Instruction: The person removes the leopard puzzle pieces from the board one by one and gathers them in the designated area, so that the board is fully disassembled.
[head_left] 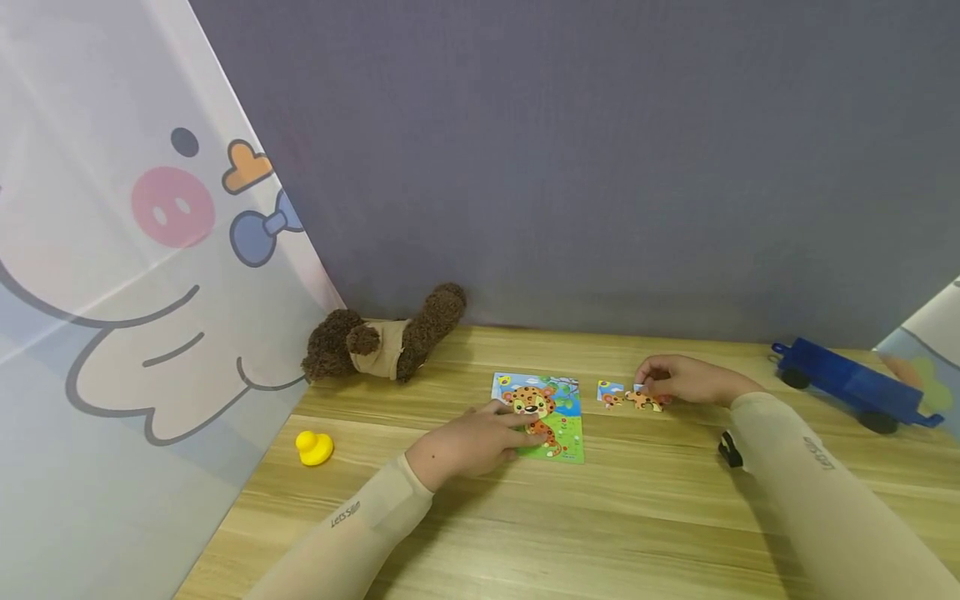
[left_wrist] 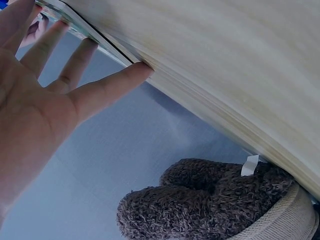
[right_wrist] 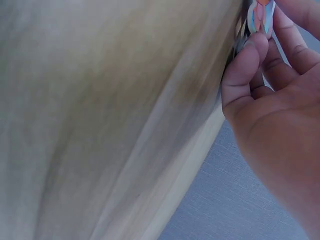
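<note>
A picture card [head_left: 567,429] with a cartoon leopard on green and blue lies flat on the wooden table. Across its left part rests my left hand [head_left: 474,442], fingers spread; the left wrist view shows its fingertips [left_wrist: 142,71] against the surface. To the right, my right hand [head_left: 681,380] pinches a jigsaw puzzle piece [right_wrist: 261,19] between thumb and fingers; the fingers partly hide it. Beside that hand lie a spotted orange puzzle piece [head_left: 642,401] and, left of it, a blue puzzle piece [head_left: 611,394] with part of an animal on it.
A brown plush toy [head_left: 382,348] in a beige garment lies by the back wall. A yellow rubber duck [head_left: 313,448] stands near the left table edge. At the far right is a blue toy wagon [head_left: 851,379]. A small black object [head_left: 729,450] shows by the right sleeve.
</note>
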